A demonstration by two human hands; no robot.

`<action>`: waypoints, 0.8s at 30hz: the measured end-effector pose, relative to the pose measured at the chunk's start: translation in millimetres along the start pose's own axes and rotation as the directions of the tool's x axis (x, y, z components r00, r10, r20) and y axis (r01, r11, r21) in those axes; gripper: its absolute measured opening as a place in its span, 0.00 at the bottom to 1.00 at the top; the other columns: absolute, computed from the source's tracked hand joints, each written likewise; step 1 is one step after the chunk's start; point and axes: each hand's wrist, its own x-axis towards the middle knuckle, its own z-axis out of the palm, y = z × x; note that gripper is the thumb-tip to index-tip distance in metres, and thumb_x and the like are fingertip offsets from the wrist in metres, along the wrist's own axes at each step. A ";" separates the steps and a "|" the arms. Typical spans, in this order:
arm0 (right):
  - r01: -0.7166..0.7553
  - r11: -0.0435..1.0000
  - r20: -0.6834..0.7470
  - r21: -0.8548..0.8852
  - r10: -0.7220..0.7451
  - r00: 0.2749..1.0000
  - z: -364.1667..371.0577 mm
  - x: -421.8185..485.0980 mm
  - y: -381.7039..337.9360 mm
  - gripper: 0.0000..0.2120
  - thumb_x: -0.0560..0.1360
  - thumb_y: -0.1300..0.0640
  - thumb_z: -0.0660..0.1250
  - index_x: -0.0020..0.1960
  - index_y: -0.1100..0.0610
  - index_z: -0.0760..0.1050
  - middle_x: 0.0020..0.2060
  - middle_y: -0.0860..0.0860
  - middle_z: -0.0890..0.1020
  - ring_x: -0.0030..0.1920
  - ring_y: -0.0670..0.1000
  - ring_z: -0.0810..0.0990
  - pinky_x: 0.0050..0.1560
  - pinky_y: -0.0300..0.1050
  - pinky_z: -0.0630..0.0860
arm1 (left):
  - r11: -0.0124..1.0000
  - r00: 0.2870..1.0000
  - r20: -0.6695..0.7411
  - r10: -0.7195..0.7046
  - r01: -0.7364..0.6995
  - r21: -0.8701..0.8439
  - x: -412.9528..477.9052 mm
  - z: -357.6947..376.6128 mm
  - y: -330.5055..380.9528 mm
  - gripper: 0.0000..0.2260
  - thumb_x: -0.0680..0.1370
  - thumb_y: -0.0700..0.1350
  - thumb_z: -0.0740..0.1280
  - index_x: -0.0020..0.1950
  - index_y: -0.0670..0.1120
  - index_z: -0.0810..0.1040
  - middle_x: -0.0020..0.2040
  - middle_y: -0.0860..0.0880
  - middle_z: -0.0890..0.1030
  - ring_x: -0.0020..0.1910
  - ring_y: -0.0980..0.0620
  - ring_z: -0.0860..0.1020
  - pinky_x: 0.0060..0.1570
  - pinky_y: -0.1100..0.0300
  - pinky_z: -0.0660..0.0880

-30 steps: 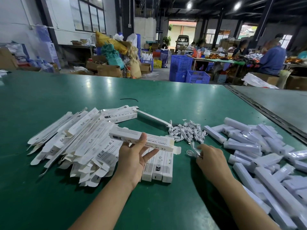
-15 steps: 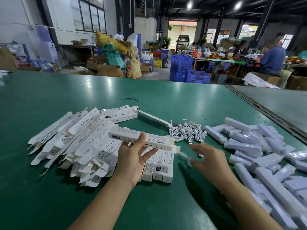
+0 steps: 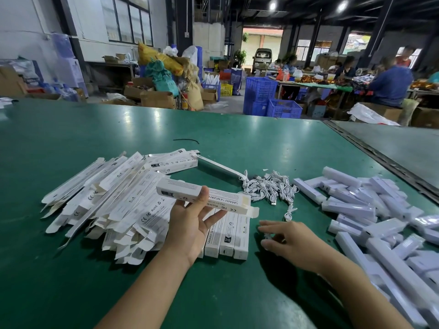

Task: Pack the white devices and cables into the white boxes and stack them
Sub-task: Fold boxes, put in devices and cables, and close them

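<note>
My right hand (image 3: 289, 241) has come back from the cable pile (image 3: 268, 186) to the counter (image 3: 213, 293) just below the white box (image 3: 202, 198), its fingers curled round what appears to be a small coiled cable (image 3: 268, 236), mostly hidden; I judge loading is next. My left hand (image 3: 190, 224) grips the box from beneath, above the row of packed boxes (image 3: 228, 236). The box's long axis runs left to right, sloping slightly down, with its open flap (image 3: 254, 211) pointing toward the right hand.
</note>
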 end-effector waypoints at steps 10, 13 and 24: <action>-0.110 0.992 -0.059 -0.066 0.106 0.993 0.1 0.1 7.3 0.30 0.67 0.40 0.76 0.66 0.46 0.75 0.66 0.43 0.76 0.63 0.45 0.75 0.61 0.34 0.67 | 1.000 1.000 -0.003 -0.008 0.009 0.017 0.2 -0.7 -2.0 0.12 0.69 0.45 0.71 0.50 0.44 0.75 0.45 0.43 0.82 0.48 0.45 0.83 0.40 0.53 0.83; -0.135 0.991 -0.132 -0.028 0.130 0.983 2.4 2.2 6.5 0.26 0.63 0.37 0.77 0.57 0.47 0.77 0.52 0.44 0.80 0.51 0.45 0.76 0.46 0.28 0.66 | 1.000 1.000 0.001 -0.010 0.010 0.015 0.4 -0.5 -2.4 0.11 0.69 0.45 0.71 0.49 0.45 0.76 0.43 0.45 0.84 0.44 0.48 0.85 0.38 0.55 0.82; -0.129 0.985 -0.098 -0.115 0.118 0.988 4.1 4.1 11.8 0.28 0.72 0.41 0.72 0.69 0.47 0.74 0.70 0.47 0.72 0.68 0.49 0.72 0.69 0.39 0.64 | 0.999 1.000 0.009 -0.022 0.022 0.027 0.2 -2.2 0.0 0.10 0.69 0.45 0.71 0.48 0.45 0.75 0.45 0.44 0.83 0.46 0.46 0.84 0.38 0.55 0.82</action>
